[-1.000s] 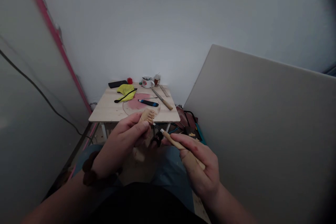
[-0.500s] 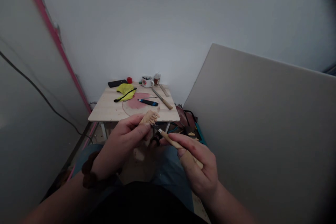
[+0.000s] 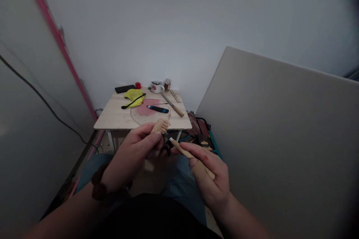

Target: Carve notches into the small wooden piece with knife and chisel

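Between the thumb and fingers of my left hand [image 3: 140,143] is a small pale wood carving [image 3: 161,125] with finger-like prongs at its right end. My right hand [image 3: 210,173] is closed round the light wooden handle of a carving knife [image 3: 182,151]. A bright metal collar joins that handle to a short dark blade, which meets the carving's lower right side by my left thumb. The blade's very tip is hard to make out. Both hands are held above my lap, just in front of the table.
On the small wooden table [image 3: 112,117] lie a blue-black utility knife [image 3: 157,109], a wooden-handled file [image 3: 172,104], a yellow cloth [image 3: 134,98] and a black phone-like object [image 3: 125,89]. A white mug [image 3: 157,87] and a jar [image 3: 167,84] stand behind. A grey panel [image 3: 269,130] rises at right.
My left hand and the carving have shifted very slightly to the right. My right hand has drawn a little to the left, its grip on the carving knife unchanged.
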`<state>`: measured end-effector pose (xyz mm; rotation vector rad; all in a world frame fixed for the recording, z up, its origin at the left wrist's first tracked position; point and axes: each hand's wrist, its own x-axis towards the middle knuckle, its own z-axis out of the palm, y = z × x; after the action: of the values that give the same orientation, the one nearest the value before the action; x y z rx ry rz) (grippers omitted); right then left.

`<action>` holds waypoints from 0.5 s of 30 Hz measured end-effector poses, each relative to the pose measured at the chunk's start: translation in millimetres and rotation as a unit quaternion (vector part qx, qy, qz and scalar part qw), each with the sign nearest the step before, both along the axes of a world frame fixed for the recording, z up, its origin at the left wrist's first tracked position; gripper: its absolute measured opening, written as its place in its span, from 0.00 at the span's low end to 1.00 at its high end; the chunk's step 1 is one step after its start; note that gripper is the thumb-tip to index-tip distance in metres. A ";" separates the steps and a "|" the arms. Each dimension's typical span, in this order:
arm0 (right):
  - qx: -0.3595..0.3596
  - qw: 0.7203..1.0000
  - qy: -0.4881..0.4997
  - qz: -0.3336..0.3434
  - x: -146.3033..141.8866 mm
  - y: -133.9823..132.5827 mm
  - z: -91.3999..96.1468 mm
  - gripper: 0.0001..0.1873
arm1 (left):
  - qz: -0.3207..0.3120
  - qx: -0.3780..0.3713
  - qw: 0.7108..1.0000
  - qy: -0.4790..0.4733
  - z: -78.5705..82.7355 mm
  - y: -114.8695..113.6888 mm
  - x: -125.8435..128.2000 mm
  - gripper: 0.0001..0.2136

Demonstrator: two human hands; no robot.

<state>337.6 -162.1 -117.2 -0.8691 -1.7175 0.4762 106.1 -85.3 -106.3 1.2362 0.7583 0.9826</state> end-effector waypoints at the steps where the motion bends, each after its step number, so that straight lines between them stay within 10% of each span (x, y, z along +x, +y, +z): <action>1: 0.000 1.000 0.000 -0.002 -1.5 1.0 -0.2 0.21 | -0.003 -0.002 1.000 0.000 -0.4 -0.3 0.6 0.14; 15: -0.042 0.996 0.056 -0.053 2.5 -1.0 -12.2 0.18 | 0.070 0.032 0.996 0.038 16.6 -6.0 -1.0 0.17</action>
<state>340.1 -163.0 -129.4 -0.9702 -1.5506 0.5185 105.1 -91.3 -89.8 1.2959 0.8876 1.0861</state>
